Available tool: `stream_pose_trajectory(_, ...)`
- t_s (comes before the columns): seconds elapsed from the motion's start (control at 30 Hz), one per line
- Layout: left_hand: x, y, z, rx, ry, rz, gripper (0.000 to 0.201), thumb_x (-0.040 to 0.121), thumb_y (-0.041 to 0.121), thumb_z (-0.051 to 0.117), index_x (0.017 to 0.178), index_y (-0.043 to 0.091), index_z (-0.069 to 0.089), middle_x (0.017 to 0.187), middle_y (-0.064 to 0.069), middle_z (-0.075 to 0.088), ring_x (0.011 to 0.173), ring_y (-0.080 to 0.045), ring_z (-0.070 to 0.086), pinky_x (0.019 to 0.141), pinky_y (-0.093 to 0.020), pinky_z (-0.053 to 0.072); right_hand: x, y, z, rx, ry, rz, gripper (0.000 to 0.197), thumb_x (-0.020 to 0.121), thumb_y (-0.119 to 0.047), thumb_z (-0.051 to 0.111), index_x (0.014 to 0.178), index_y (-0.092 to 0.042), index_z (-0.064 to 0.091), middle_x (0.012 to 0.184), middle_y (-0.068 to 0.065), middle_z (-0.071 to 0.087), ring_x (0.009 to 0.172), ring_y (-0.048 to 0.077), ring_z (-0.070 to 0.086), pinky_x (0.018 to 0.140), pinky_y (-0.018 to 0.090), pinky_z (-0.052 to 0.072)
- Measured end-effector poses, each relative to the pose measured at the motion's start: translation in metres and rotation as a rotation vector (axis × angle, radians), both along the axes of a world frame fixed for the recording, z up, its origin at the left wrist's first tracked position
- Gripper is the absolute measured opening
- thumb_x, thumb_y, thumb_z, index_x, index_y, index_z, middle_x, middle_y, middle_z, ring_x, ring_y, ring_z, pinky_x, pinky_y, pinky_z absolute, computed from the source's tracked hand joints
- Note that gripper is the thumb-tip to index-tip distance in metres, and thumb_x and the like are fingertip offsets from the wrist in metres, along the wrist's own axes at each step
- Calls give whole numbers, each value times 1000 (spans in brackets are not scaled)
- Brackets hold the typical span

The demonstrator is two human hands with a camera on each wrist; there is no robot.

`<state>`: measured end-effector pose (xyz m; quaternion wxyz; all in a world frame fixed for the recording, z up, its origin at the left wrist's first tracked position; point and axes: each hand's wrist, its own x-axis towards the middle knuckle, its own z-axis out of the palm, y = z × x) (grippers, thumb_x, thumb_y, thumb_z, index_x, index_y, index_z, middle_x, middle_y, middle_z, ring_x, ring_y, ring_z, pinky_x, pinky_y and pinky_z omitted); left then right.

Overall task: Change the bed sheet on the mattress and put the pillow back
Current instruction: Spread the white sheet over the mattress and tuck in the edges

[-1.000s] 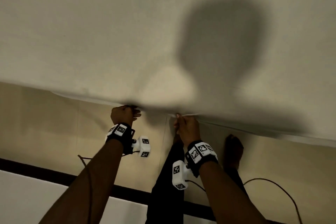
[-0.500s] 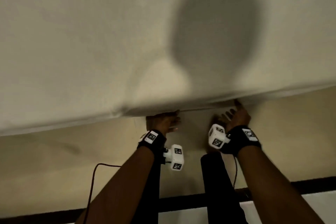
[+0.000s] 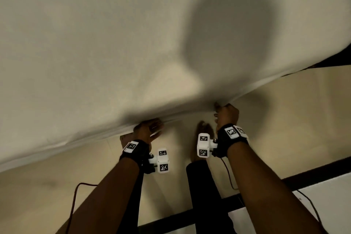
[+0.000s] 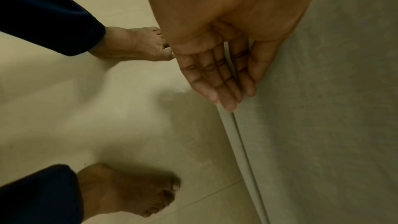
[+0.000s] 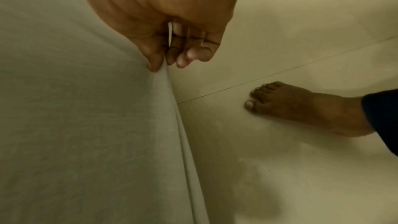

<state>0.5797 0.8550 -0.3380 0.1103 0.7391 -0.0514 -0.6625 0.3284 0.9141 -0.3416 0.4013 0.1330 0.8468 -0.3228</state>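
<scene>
Floor: pale tiles [image 3: 284, 119] run under your bare feet, with a dark strip [image 3: 313, 175] across them behind you; more tile shows on your right than half a second ago, so your view has swung that way.
Sheet: the sheet [image 3: 114, 43] fills the upper view, spread flat, its hem hanging just in front of your legs. No pillow is in view.
Shift: a second ago both hands gripped the hem close together; now they are spread apart along it, the right having travelled toward the far corner.
Right hand: your right hand [image 3: 227, 113] pinches a fold of the hem between thumb and curled fingers [image 5: 172, 54], pulling it taut.
Left hand: your left hand [image 3: 147, 129] has let go; its fingers [image 4: 215, 77] lie straight and together, flat against the hanging hem, gripping nothing.
Meaning: you are likely working along this side, tensioning and smoothing; the pillow step is not yet begun.
</scene>
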Motion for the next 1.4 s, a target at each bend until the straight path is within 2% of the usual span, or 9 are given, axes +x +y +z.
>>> stream_pose_trajectory(0.23,-29,4,0,69,56,-55,19,102,15,51,100,8,68,101,-13,74,95,-27,72,81,-38,56,-5,1,7,-233,-196,-325,22,84,2,56,84,-18,66,76,0,67,70,16,63,60,28,49)
stream_pose_trajectory(0.43,-60,9,0,134,106,2,22,99,26,58,114,12,67,113,-13,72,109,-31,69,79,-39,56,3,26,-4,-376,-406,-586,40,27,-13,72,60,-21,51,72,3,50,69,24,46,63,32,29)
stream_pose_trajectory(0.6,-80,10,6,128,130,-143,17,101,27,55,96,16,68,86,-5,75,84,-22,75,75,-33,54,-19,11,21,-507,-505,-623,9,79,-10,64,74,-16,68,76,4,67,65,23,62,46,20,35)
stream_pose_trajectory(0.67,-85,9,7,142,121,-204,27,101,30,56,81,13,63,76,-3,72,71,-18,75,70,-30,53,-29,14,17,-450,-538,-629,26,77,-13,78,103,-9,76,100,11,75,90,32,73,74,37,59)
stream_pose_trajectory(0.77,-92,7,8,158,127,-213,35,101,35,55,76,11,60,69,-3,72,65,-16,74,65,-28,53,-42,25,8,-302,-456,-582,66,57,-20,97,118,-7,73,118,17,72,107,41,69,99,57,51)
stream_pose_trajectory(0.87,-98,3,11,125,187,-59,28,104,26,48,89,10,65,82,-5,76,74,-17,75,72,-30,53,-58,42,-10,-77,-342,-521,64,43,-24,103,99,-8,78,101,13,76,85,33,74,86,53,58)
stream_pose_trajectory(0.97,-101,0,13,99,272,170,32,105,17,37,100,6,66,98,-8,76,84,-20,76,79,-31,52,-64,45,1,81,-229,-522,39,60,-19,96,83,-3,68,73,11,63,51,21,55,50,28,50)
stream_pose_trajectory(1.03,-103,2,11,104,289,319,31,103,15,38,105,1,65,107,-13,76,92,-25,75,81,-35,53,-63,42,6,54,-188,-511,34,73,-15,88,93,1,66,79,12,63,59,22,59,47,25,46)
stream_pose_trajectory(1.4,-123,11,0,6,383,1030,50,103,40,38,113,-1,66,116,-24,71,109,-40,68,90,-59,47,-73,-15,30,-557,-264,-695,46,103,-45,43,136,-16,56,124,15,64,123,33,58,110,49,42)
